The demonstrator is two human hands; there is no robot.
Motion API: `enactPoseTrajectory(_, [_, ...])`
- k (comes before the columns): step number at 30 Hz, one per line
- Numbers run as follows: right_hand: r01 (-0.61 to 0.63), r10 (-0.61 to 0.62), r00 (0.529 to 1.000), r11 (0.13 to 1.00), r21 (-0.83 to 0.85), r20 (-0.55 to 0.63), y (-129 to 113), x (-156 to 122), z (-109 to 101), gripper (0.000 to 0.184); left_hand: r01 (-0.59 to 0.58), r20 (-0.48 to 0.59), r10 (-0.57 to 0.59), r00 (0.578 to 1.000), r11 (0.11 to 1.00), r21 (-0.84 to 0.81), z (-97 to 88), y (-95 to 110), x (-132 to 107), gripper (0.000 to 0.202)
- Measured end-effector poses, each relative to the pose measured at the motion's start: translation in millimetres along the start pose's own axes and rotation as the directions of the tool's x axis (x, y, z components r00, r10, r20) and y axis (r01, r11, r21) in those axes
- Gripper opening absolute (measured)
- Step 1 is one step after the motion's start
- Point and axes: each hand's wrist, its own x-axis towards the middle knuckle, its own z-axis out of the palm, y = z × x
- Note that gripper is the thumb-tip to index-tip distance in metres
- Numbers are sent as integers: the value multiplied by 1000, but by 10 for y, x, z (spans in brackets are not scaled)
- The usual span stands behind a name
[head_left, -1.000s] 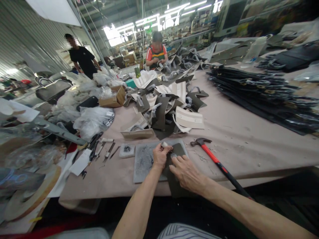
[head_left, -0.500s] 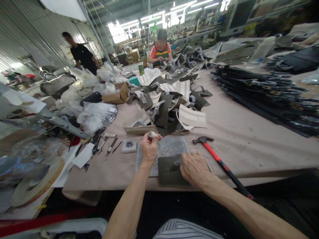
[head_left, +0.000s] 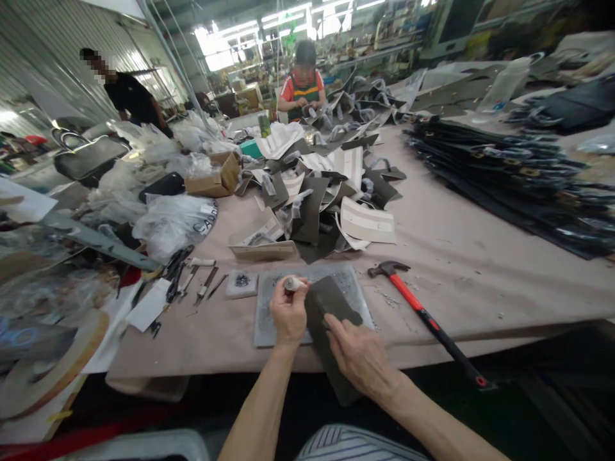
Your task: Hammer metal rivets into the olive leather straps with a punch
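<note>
My left hand (head_left: pixel 288 315) is closed around a small white cylindrical tool (head_left: pixel 293 283), held over the grey work mat (head_left: pixel 266 307) at the table's near edge. My right hand (head_left: pixel 358 355) pinches a dark olive leather piece (head_left: pixel 329 333) that lies across the mat and hangs over the table edge toward me. The two hands are close together, the tool's tip just above the piece's upper end.
A red-handled hammer (head_left: pixel 423 320) lies right of the mat. Scissors and small tools (head_left: pixel 192 278) and a small tray of hardware (head_left: pixel 241 282) sit to the left. A heap of cut leather pieces (head_left: pixel 321 192) fills the middle; black stacks (head_left: pixel 519 179) lie right. Two people work at the far end.
The dark piece has been turned from lying flat across the mat to lengthwise, hanging over the edge. My left hand with the white tool has come down closer to it.
</note>
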Motion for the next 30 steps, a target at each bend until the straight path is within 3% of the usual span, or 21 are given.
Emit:
enactPoseTrajectory(4, [113, -105, 980, 993, -40, 171, -122, 159, -41, 40, 4, -111, -6, 994, 1000, -24, -153, 47, -31, 25])
enactPoseTrajectory(6, [40, -22, 975, 996, -78, 220, -31, 286, -143, 35, 19, -104, -18, 994, 1000, 12, -205, 44, -40, 26])
enactPoseTrajectory(8, [-111, 149, 958, 980, -163, 246, 194, 365, -282, 27, 35, -96, -31, 995, 999, 35, -232, 12, -54, 26])
enactPoseTrajectory(11, [-354, 418, 892, 882, -309, 171, 638, 319, -518, 22, 50, -88, -46, 995, 998, 49, -234, -65, -80, 26])
enactPoseTrajectory(14, [-466, 484, 874, 809, -358, -44, 870, 147, -671, 24, 54, -86, -50, 995, 997, 53, -185, -126, -94, 26])
enactPoseTrajectory(16, [-445, 421, 895, 836, -320, -145, 790, 49, -652, 27, 66, -68, -64, 996, 997, 37, -125, -134, -90, 25])
enactPoseTrajectory(18, [-372, 340, 926, 898, -237, -164, 557, 11, -529, 31, 86, -20, -85, 996, 996, 16, -57, -116, -76, 25])
enactPoseTrajectory(21, [-216, 209, 976, 967, -133, -69, 150, 60, -265, 34, 110, 56, -110, 992, 994, 6, 19, -74, -40, 25])
enactPoseTrajectory(23, [-141, 146, 989, 983, -118, 34, 12, 112, -139, 35, 122, 75, -122, 990, 992, 16, 31, -64, -17, 24])
enactPoseTrajectory(26, [-210, 232, 965, 962, -173, 119, 161, 128, -144, 32, 147, 79, -148, 986, 989, 18, -14, -95, -7, 25])
enactPoseTrajectory(28, [-372, 397, 916, 895, -247, 57, 430, 93, -268, 29, 170, 73, -170, 983, 985, 4, -64, -130, -23, 29])
enactPoseTrajectory(30, [-510, 507, 857, 813, -282, -88, 679, 47, -421, 28, 184, 57, -183, 982, 983, -8, -100, -154, -45, 32])
